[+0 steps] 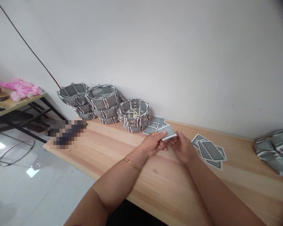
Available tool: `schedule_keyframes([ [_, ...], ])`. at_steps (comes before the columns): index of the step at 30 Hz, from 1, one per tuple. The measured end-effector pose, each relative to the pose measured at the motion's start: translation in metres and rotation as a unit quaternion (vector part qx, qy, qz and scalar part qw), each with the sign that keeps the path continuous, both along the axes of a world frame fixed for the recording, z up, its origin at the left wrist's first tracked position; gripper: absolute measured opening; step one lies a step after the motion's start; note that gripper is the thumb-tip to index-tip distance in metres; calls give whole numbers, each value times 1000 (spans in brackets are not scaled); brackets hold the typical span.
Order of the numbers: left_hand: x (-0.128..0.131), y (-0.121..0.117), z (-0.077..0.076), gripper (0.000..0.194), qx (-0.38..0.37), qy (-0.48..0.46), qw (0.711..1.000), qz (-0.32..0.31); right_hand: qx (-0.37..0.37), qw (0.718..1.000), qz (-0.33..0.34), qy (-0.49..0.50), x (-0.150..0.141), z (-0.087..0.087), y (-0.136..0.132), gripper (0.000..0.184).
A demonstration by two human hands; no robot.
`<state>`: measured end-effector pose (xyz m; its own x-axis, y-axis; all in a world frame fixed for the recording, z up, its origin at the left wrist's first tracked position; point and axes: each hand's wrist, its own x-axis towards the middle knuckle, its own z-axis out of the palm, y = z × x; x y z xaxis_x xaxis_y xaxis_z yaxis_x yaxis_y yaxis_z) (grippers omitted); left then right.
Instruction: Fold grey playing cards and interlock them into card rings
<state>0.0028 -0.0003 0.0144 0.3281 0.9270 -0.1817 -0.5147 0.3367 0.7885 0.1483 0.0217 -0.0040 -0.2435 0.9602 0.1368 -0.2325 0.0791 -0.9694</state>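
the left hand (153,144) grips a grey patterned card (168,132) between its thumb on top and the fingers curled below, while the right hand (182,147) is bent in at the card's right end; whether it truly pinches that edge or only steadies it i cannot tell, nor whether this is one card or several pressed together. the card is held up over the wooden table (103,153), in front of the loose cards (157,120) near the wall and just to the right of the patterned bowl (133,121). the likeliest trouble is in the fingers: with the left thumb bearing down close to an edge, too much pressure could crease the card or bend it out of true, and if the two hands pull unevenly it could slip free, or slide apart if it is more than one. a drop here could land it among the loose cards, whose backs look much alike, so it would be easy to lose track of it. a leftward swing of the left hand could knock the patterned bowl, and the grey stack (105,105) beyond it looks tall enough to shift if bumped. on the other side, a careless right forearm could scatter the overlapping cards (212,150) lying near it
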Motion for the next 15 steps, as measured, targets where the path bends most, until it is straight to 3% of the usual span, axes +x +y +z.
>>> schedule_keyframes([
  [2,-1,4,-1,40,-42,-22,996,74,-43,997,8,60,-2,3,1,40],
  [4,-1,6,-2,36,-78,-32,991,101,-73,993,10,94,-2,3,0,39],
  [9,-1,4,0,41,-123,-37,991,30,-61,996,28,59,-3,0,-2,36],
  [12,2,1,-2,42,-95,3,995,0,-52,997,11,51,-4,1,-4,35],
  [15,6,-4,-2,45,13,130,991,5,-26,999,-34,12,-2,6,-6,37],
])
